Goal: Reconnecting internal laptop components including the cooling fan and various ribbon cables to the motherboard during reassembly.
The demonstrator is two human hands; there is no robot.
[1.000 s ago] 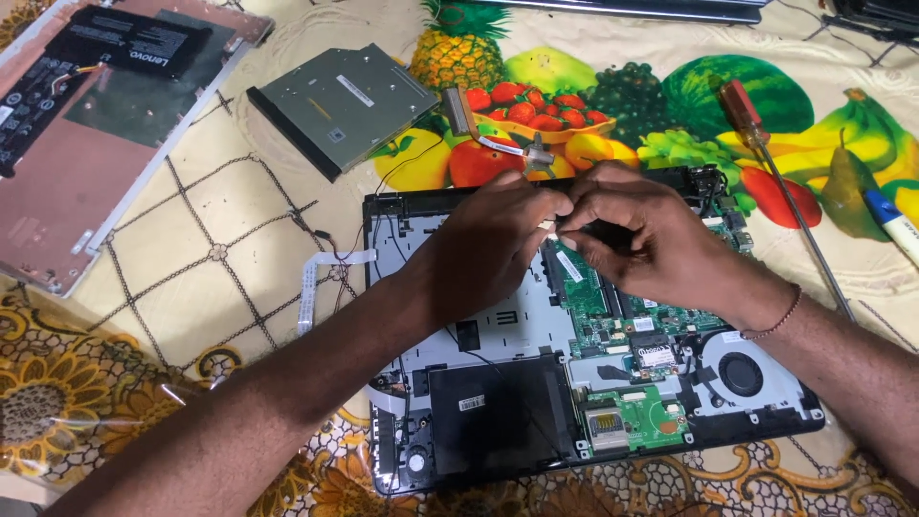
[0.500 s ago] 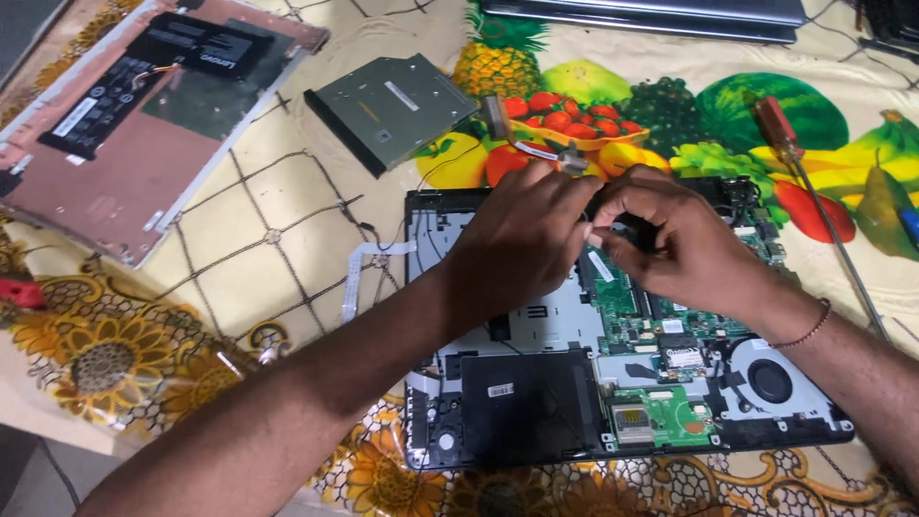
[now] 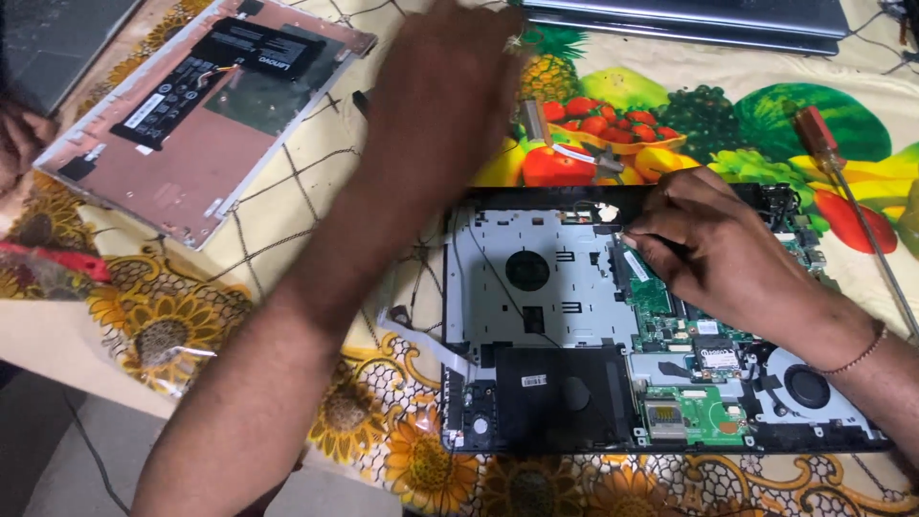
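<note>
The left hand (image 3: 445,91) has lifted away from the opened black laptop chassis (image 3: 661,316), where half a second ago it worked close beside the right hand; it now reaches up and away across the fruit-printed tablecloth (image 3: 670,96), blurred by motion, and covers the spot where the flat grey optical drive lay, so the drive is hidden. Whether its fingers are curled on anything cannot be told. The two hands are now well apart.

The right hand (image 3: 718,249) rests on the upper middle of the chassis, fingers bent and pinched together at the top edge of the green circuit board (image 3: 661,297); something small may be between the fingertips, but it is too small to tell. A thin bracelet (image 3: 857,356) circles that wrist.

The chassis lies on the tablecloth with its silvery metal frame (image 3: 536,278) to the left, a black rectangular drive cover (image 3: 560,397) below it, and a round cooling fan (image 3: 809,388) at the lower right. A red-handled screwdriver (image 3: 838,168) lies to the right of the chassis. A pinkish laptop bottom cover with a black battery (image 3: 201,105) lies at the upper left.
</note>
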